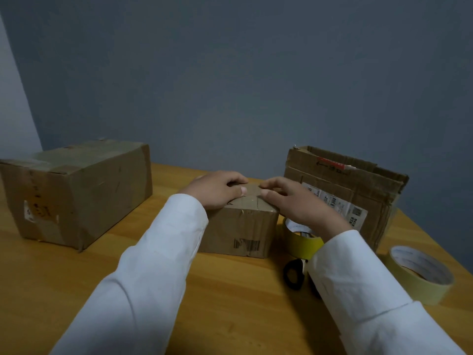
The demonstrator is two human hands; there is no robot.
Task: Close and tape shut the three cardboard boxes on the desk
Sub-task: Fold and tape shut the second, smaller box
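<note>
Three cardboard boxes on the wooden desk [76, 278]: big box [76, 193] on the left, lid down and already striped with tape; small box [240, 226] in the middle; tall box [343, 190] on the right, top flaps up and open. Both hands on top of the small box, close together but not touching. Left hand [217, 189] flat on the near flap, thumb pressing a strip of brown tape [252, 189]. Right hand [297, 201] with fingers bent, tips pushing on the same strip. Hard to tell if pinching or only pressing.

Could go wrong in a few ways. Flaps may spring up if either hand lifts too soon, since the tape looks only partly stuck. Tape may wrinkle or stick crooked if rubbed from one side only. Sleeve may bump the yellow tape roll [303, 240] or the black scissors [294, 275] just under the right arm. Pale tape roll [419, 272] near the desk's right edge, easy to knock off.
</note>
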